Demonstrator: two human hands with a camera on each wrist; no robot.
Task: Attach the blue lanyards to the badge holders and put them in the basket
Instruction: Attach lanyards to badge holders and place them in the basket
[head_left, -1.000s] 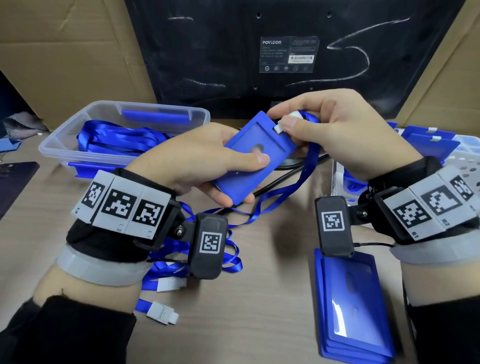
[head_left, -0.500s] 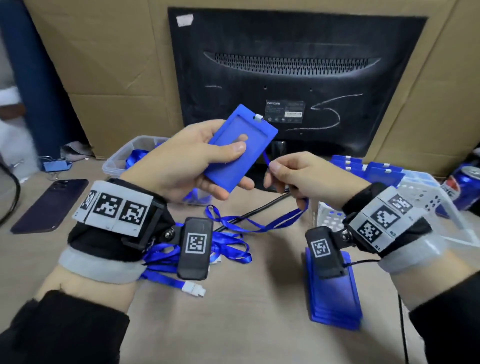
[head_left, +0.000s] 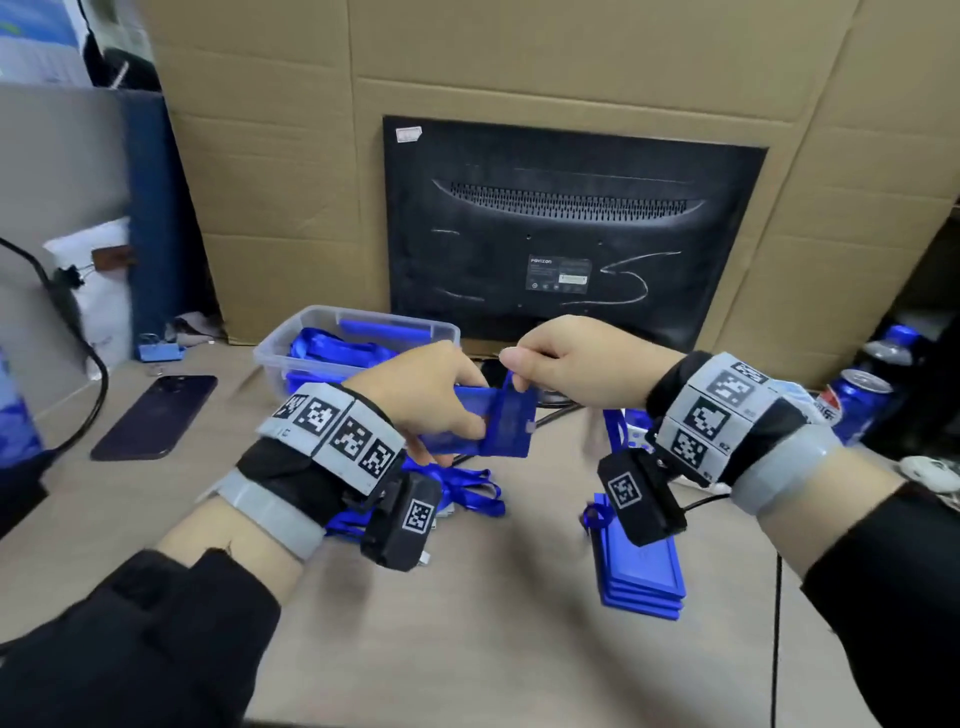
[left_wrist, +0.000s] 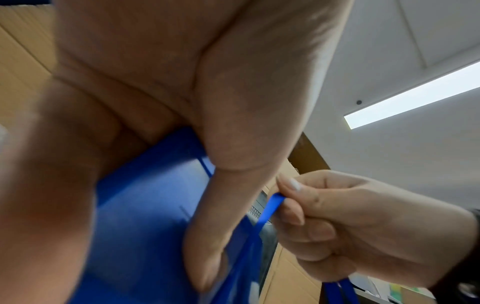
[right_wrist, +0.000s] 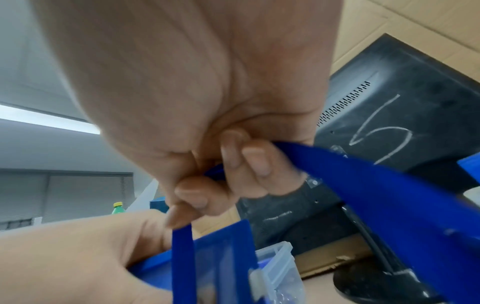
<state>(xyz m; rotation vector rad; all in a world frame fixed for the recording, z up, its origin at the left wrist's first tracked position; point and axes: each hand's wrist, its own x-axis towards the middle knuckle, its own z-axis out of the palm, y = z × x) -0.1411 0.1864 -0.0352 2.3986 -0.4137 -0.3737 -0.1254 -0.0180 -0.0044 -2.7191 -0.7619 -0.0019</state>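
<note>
A blue badge holder (head_left: 488, 428) lies nearly flat above the table, gripped at its left end by my left hand (head_left: 441, 400). My right hand (head_left: 524, 371) is just above the holder's right end and pinches a blue lanyard strap (head_left: 511, 382) between thumb and forefinger. The left wrist view shows my thumb across the holder (left_wrist: 145, 216) and the strap (left_wrist: 270, 205) pinched in the other hand. In the right wrist view the strap (right_wrist: 182, 257) runs down over the holder (right_wrist: 223, 253), whose white clip (right_wrist: 255, 281) sits at its edge. The rest of the lanyard (right_wrist: 389, 195) trails off to the right.
A clear tub (head_left: 291, 345) of blue lanyards stands behind my left hand. Loose lanyards (head_left: 467, 491) lie under that wrist. A stack of badge holders (head_left: 641, 566) lies at front right. A phone (head_left: 156, 415), a monitor (head_left: 571, 234) and a cola can (head_left: 852, 405) are around.
My left hand has lowered the badge holder from a raised tilt to nearly flat. The right hand has come up from below to pinch the strap above the holder's right end.
</note>
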